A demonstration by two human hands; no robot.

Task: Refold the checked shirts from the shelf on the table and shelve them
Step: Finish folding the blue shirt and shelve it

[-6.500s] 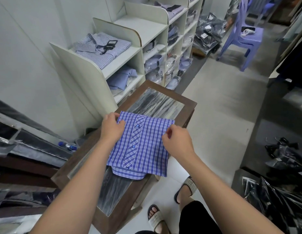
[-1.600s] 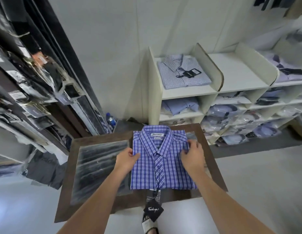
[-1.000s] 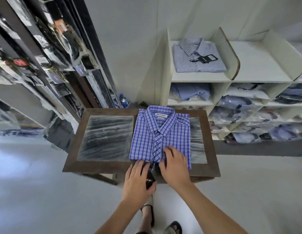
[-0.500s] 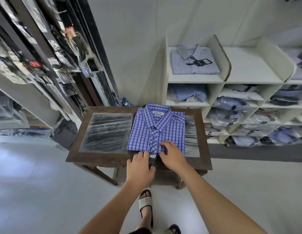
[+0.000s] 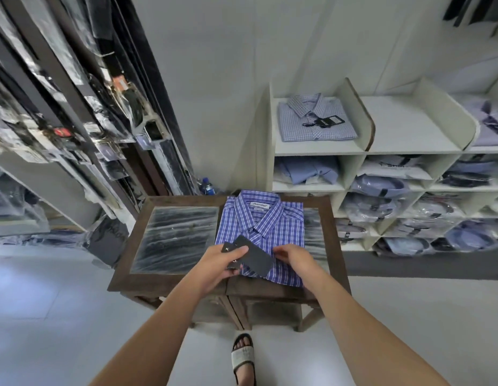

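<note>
Folded blue checked shirt [image 5: 266, 227] lies collar-up on the table [image 5: 169, 282], near the shelf [image 5: 320, 149].

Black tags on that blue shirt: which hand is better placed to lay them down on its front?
Left, probably. The left hand pinches the black tags over the blue checked shirt, while the right hand sits curled on the shirt's near edge.

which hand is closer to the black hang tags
Left. The left hand holds the black hang tags over the blue checked shirt; the right hand is just to their right, fingers curled on the shirt.
</note>
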